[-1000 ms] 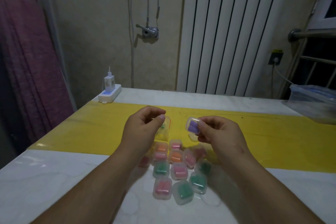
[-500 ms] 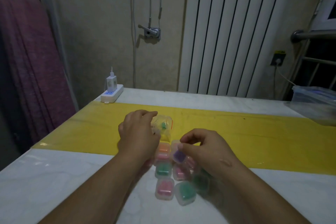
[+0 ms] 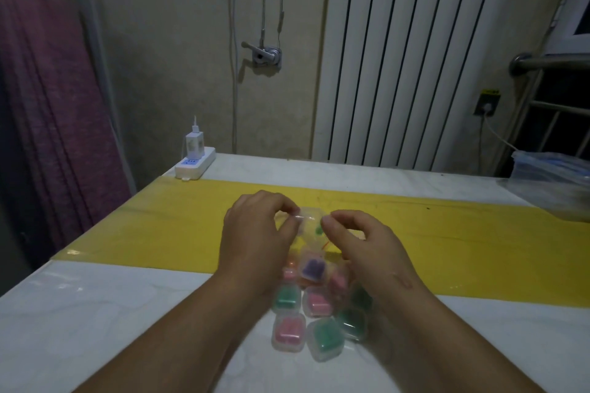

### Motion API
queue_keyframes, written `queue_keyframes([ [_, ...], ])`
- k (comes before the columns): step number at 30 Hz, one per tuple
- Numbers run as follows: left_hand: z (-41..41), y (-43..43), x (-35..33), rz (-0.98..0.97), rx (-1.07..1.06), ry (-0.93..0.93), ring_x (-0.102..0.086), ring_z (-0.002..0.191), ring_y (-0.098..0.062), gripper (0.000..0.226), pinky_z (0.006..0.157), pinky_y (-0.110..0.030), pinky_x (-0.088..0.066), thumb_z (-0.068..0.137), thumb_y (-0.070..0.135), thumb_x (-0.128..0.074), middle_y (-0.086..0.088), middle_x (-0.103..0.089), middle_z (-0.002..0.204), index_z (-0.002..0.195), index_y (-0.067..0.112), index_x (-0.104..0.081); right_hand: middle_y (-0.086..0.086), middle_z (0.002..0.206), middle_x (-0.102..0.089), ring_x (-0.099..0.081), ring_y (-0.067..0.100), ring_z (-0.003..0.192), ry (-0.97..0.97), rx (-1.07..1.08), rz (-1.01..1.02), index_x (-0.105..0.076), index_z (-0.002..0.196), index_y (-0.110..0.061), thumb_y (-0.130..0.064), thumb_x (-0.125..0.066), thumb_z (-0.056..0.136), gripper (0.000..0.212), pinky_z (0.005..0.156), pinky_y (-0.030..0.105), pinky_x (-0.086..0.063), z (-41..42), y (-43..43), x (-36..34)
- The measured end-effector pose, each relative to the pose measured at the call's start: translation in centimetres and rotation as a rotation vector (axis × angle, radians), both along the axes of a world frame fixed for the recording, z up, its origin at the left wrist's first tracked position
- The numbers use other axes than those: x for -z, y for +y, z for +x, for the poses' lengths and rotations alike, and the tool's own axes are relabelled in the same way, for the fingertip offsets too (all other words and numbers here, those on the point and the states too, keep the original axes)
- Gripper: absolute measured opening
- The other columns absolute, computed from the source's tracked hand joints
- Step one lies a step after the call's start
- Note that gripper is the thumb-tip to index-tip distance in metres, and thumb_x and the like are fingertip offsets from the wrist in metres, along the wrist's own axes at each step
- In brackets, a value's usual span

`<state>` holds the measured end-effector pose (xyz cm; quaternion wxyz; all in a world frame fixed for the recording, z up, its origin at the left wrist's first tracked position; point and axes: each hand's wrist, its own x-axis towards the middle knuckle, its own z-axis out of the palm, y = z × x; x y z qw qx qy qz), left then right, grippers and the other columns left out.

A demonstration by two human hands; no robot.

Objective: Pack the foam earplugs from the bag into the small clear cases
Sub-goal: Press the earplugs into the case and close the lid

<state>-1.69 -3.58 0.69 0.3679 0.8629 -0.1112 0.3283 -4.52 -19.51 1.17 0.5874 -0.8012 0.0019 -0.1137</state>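
A small clear bag (image 3: pixel 309 223) with a green earplug (image 3: pixel 318 229) inside lies on the yellow strip. My left hand (image 3: pixel 258 233) pinches its left top edge, and my right hand (image 3: pixel 360 239) pinches its right side. Below the hands sits a cluster of small clear cases on the table. A case with purple earplugs (image 3: pixel 313 269) lies on top of the cluster. Around it are green-filled cases (image 3: pixel 325 337), pink-filled cases (image 3: pixel 288 331) and orange ones partly hidden by my hands.
A white power strip with a charger (image 3: pixel 194 163) stands at the table's back left corner. A clear plastic container (image 3: pixel 555 182) sits at the right edge. The yellow strip (image 3: pixel 159 226) crosses the white marble table (image 3: pixel 95 313). A radiator and a curtain lie beyond.
My right hand set the purple-filled case down on the cluster and moved up to the bag. My left hand lowered onto the bag's left edge.
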Motion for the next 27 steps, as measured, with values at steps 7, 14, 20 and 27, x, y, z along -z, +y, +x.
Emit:
queue_keyframes([
  [7,-0.2,-0.1,-0.2,-0.093,0.226,0.024,-0.054,0.098,-0.004,0.022,0.087,-0.026,-0.042,0.068,0.025,-0.069,0.021,-0.064,0.089,0.076,0.044,-0.06,0.0,0.09,-0.07,-0.058,0.025,0.07,0.077,0.06,0.278,-0.063,0.083,-0.035,-0.063,-0.08,0.04,0.054,0.074,0.053,-0.054,0.1,0.0,-0.1],
  [14,0.0,0.6,-1.0,-0.585,0.376,0.308,-0.052,0.107,-0.002,0.059,0.07,-0.018,-0.046,0.056,0.014,-0.043,0.009,-0.06,0.112,0.11,0.029,-0.063,0.008,0.091,-0.072,-0.068,0.02,0.088,-0.139,0.068,0.218,-0.063,0.088,-0.017,0.014,-0.061,0.081,0.032,0.076,0.031,-0.054,0.2,-1.4,-1.0],
  [20,1.0,0.6,0.1,-0.489,0.174,0.642,-0.064,0.088,-0.02,0.058,0.083,-0.041,-0.054,0.051,0.025,-0.053,0.002,-0.067,0.096,0.107,0.032,-0.065,0.006,0.085,-0.075,-0.069,0.015,0.069,-0.096,0.036,0.346,-0.047,0.084,-0.014,0.0,-0.046,0.091,0.016,0.051,0.031,-0.049,0.0,-1.7,-2.0],
  [27,0.5,0.3,1.2,-0.685,0.17,0.731,-0.067,0.074,-0.042,0.014,0.067,-0.07,-0.048,0.066,0.01,-0.06,-0.026,-0.064,0.096,0.076,0.015,-0.069,-0.006,0.075,-0.07,-0.063,0.016,0.072,0.015,0.166,-0.179,-0.058,0.082,-0.017,0.007,-0.053,0.082,0.024,0.054,0.021,-0.042,1.3,-3.2,-0.7],
])
